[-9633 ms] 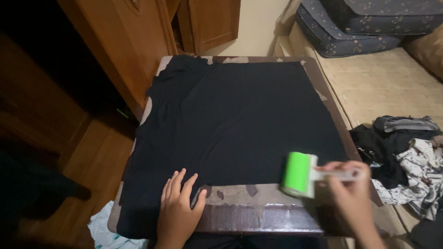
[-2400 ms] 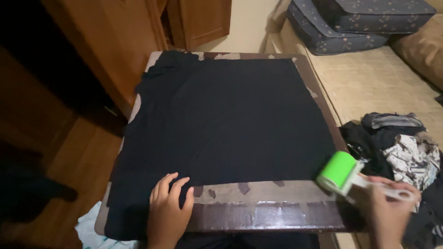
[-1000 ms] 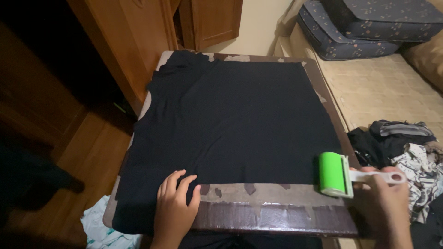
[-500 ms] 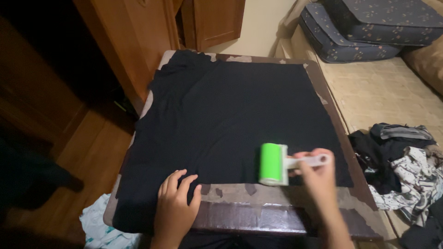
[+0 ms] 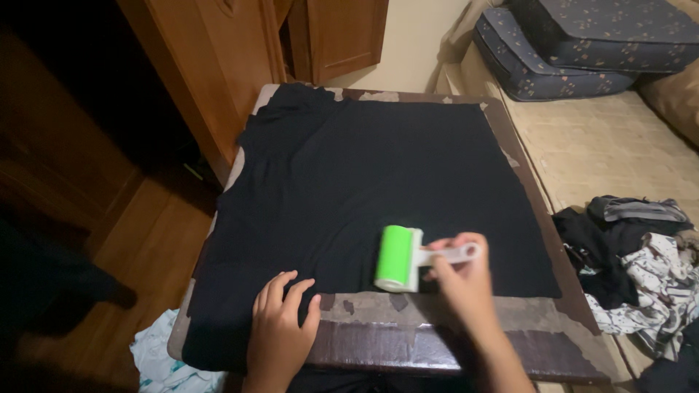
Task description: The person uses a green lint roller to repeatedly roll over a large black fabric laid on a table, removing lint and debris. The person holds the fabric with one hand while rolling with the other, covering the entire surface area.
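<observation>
A black garment (image 5: 378, 182) lies spread flat over a worn brown table (image 5: 451, 342). My left hand (image 5: 280, 327) rests palm down on the garment's near edge, fingers apart. My right hand (image 5: 462, 280) grips the white handle of a lint roller (image 5: 397, 258) whose bright green roll lies on the cloth near the front edge, just right of my left hand.
Wooden cabinet doors (image 5: 233, 58) stand behind the table at the left. A beige mattress (image 5: 604, 145) with dark blue cushions (image 5: 575, 44) lies to the right. A heap of clothes (image 5: 641, 255) sits beside the table's right edge. A light cloth (image 5: 164, 360) lies on the wooden floor.
My right hand has drawn the lint roller leftward across the garment's near edge, from the table's right corner toward my left hand. The left hand has stayed put.
</observation>
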